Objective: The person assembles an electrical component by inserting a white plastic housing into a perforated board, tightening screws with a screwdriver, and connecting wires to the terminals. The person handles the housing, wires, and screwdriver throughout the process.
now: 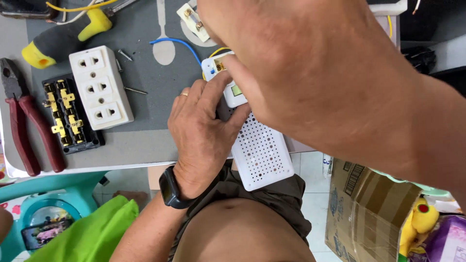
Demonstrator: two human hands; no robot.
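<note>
At the bench's near edge, my left hand clamps its fingers on a white perforated device (half overhanging my lap); my right hand pinches its top end. Pliers lie at the left edge.

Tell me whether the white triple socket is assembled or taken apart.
Taken apart: the white socket cover lies beside its black base, whose brass contacts are exposed; loose screws lie nearby.

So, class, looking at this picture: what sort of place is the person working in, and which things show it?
Probably a home repair bench, not a workshop: red-handled pliers and an opened socket strip lie on the table, while a cardboard box and a soft toy sit on a tiled floor.
</note>
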